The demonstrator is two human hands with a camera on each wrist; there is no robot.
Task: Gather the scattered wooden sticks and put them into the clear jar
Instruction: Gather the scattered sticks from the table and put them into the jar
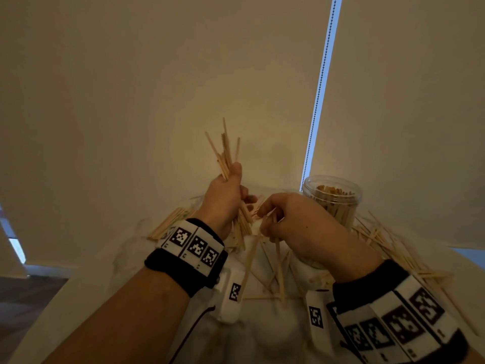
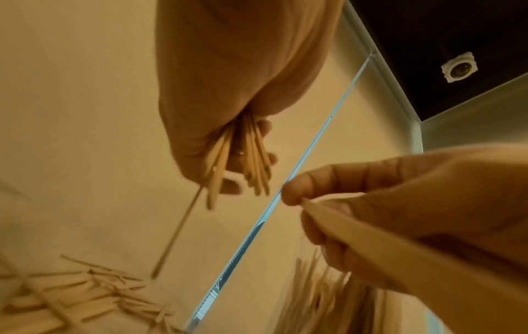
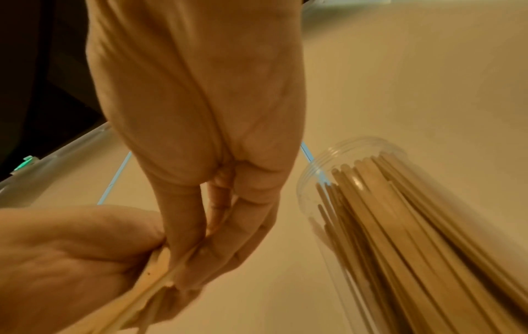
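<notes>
My left hand (image 1: 227, 191) grips a bundle of wooden sticks (image 1: 225, 153) upright, their ends fanning out above the fist and poking out below it (image 2: 251, 158). Close beside it, my right hand (image 1: 284, 219) pinches a few sticks (image 1: 275, 232) between thumb and fingers; in the right wrist view those sticks (image 3: 160, 275) pass between its fingers and touch the left hand. The clear jar (image 1: 332, 199) stands just right of the right hand, open-topped and holding many sticks (image 3: 400, 214). Loose sticks (image 1: 388, 248) lie scattered on the white table (image 1: 262, 324).
More loose sticks lie in a heap left of the left wrist (image 1: 170, 223) and between my forearms (image 1: 273, 274). A pale blind with a bead chain (image 1: 321, 82) hangs right behind the table. The table's left edge (image 1: 52, 292) drops to a dark floor.
</notes>
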